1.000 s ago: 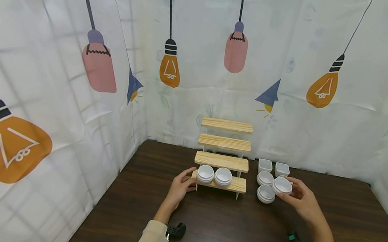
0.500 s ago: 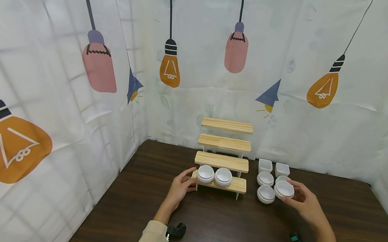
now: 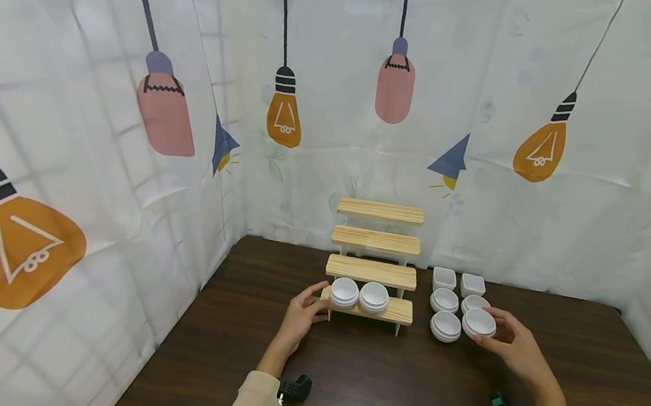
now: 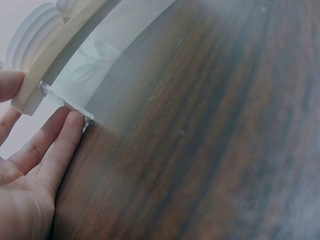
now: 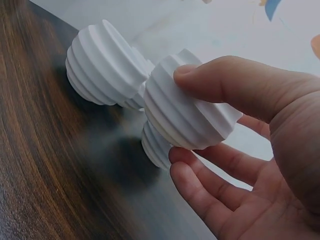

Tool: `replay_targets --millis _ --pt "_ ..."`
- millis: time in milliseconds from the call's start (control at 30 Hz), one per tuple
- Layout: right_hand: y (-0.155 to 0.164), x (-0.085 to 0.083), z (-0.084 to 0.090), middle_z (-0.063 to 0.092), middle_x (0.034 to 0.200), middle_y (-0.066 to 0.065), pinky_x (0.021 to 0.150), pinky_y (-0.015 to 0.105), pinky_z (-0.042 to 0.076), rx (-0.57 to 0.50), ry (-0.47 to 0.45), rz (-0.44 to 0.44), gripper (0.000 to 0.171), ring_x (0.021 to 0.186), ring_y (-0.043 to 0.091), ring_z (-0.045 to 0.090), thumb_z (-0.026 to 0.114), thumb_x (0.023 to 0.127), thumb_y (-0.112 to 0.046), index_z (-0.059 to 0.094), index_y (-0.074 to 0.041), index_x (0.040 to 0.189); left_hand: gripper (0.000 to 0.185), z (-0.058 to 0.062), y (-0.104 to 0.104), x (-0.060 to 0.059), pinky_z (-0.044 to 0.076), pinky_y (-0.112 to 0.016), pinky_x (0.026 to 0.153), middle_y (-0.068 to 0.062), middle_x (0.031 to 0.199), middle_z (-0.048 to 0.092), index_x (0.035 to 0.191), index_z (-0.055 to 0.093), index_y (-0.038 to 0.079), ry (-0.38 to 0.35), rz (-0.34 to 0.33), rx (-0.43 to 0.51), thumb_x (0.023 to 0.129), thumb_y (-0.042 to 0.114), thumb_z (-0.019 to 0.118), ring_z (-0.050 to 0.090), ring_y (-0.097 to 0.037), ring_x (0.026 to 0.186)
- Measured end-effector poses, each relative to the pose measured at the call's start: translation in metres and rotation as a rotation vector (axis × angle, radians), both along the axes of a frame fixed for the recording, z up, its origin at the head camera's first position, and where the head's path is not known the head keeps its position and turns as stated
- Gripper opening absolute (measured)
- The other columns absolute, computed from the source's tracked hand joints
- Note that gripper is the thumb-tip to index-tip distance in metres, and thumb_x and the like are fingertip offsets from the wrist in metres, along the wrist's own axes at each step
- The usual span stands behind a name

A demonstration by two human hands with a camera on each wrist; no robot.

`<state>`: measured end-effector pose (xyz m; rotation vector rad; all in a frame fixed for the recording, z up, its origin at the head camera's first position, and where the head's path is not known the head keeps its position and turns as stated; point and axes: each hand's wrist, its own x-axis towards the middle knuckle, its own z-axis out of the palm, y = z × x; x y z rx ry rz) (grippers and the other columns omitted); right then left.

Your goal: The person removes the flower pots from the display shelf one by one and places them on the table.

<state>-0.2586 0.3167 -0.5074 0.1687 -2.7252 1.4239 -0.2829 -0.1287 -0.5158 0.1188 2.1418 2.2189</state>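
Note:
My right hand (image 3: 512, 344) grips a white ribbed round bowl (image 5: 192, 107), thumb on its near side and fingers around the far side. In the head view this bowl (image 3: 479, 323) is at the front right of a cluster, overlapping the bowl behind it. With the left hand (image 3: 301, 312) I hold the left end of the lowest step of a tiered wooden stand (image 3: 370, 271). The left thumb (image 4: 10, 85) lies against the plank (image 4: 55, 60), while other fingertips touch the clear leg (image 4: 67, 102). Two white bowls (image 3: 344, 292) sit side by side on that lowest step.
Right of the stand, a left round bowl (image 3: 444, 300), a front round bowl (image 3: 446, 326) and a back round bowl (image 3: 475, 303) stand on the dark wooden table (image 3: 376, 385). Behind them are two square white dishes (image 3: 444, 278). A printed white curtain (image 3: 330, 163) hangs along the back.
My right hand has moved the ribbed bowl forward and slightly right, uncovering part of the bowl behind it. My left hand stays at the step's end.

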Motion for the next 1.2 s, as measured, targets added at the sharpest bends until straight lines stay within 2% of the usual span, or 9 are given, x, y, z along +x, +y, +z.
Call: replay_targets --millis 200,533,800,1200 --pt "0.002 -0.001 -0.005 0.062 0.124 0.024 0.072 0.023 0.053 -0.004 0.011 0.01 0.064 0.087 0.004 0.06 0.079 0.091 -0.021 0.049 -0.002 0.145 0.05 -0.001 0.0 0.0 0.061 -0.045 0.092 -0.014 0.105 0.07 0.149 0.051 0.004 0.003 -0.006 0.004 0.101 0.009 0.063 0.062 -0.052 0.115" --pt "0.004 -0.001 -0.012 0.063 0.123 0.024 0.072 0.024 0.049 0.029 -0.03 0.015 0.064 0.09 0.012 0.06 0.078 0.092 -0.02 0.049 -0.002 0.146 0.05 -0.001 0.0 0.0 0.062 -0.045 0.091 -0.013 0.104 0.07 0.149 0.051 0.002 0.005 0.0 0.01 0.1 0.008 0.063 0.062 -0.052 0.114" --pt "0.005 -0.001 -0.016 0.063 0.124 0.025 0.073 0.024 0.05 0.019 -0.041 0.006 0.064 0.091 0.012 0.06 0.079 0.091 -0.018 0.049 0.0 0.145 0.05 -0.001 0.0 0.0 0.062 -0.043 0.09 -0.013 0.104 0.07 0.149 0.052 0.002 0.004 0.007 0.012 0.1 0.008 0.063 0.063 -0.051 0.113" --pt "0.007 -0.001 -0.021 0.06 0.131 0.022 0.076 0.023 0.05 0.02 -0.051 0.011 0.066 0.094 0.003 0.058 0.079 0.091 -0.022 0.05 -0.001 0.145 0.05 -0.001 -0.001 0.0 0.061 -0.047 0.093 -0.014 0.106 0.07 0.149 0.051 0.004 0.0 0.001 -0.006 0.101 0.01 0.062 0.063 -0.049 0.115"
